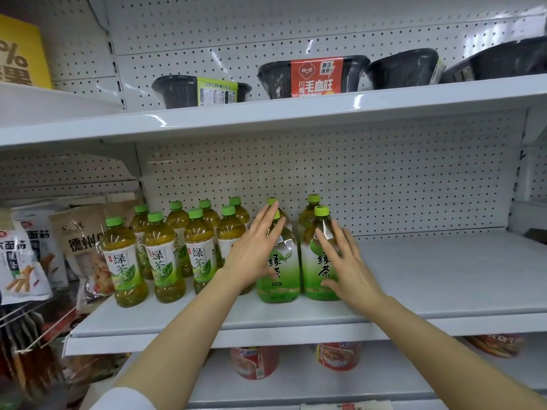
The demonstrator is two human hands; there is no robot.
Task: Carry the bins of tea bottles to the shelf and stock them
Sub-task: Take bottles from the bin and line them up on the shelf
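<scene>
Head view: only one camera, looking at the middle shelf (414, 279).
Step in hand: nudging two large tea bottles into line beside the smaller ones (161, 253).
How to do it well: press low and evenly on both, so neither tips.
Left hand (254, 250): grip released, fingers straight, flat against the left large bottle (279, 270).
Right hand (346, 264): grip released, fingers spread on the right large bottle (318, 258).
Bottles: upright on the shelf, touching each other.
Bins: not in sight.

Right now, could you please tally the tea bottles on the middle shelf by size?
Small bottles: 8
Large bottles: 4
Total: 12
</scene>
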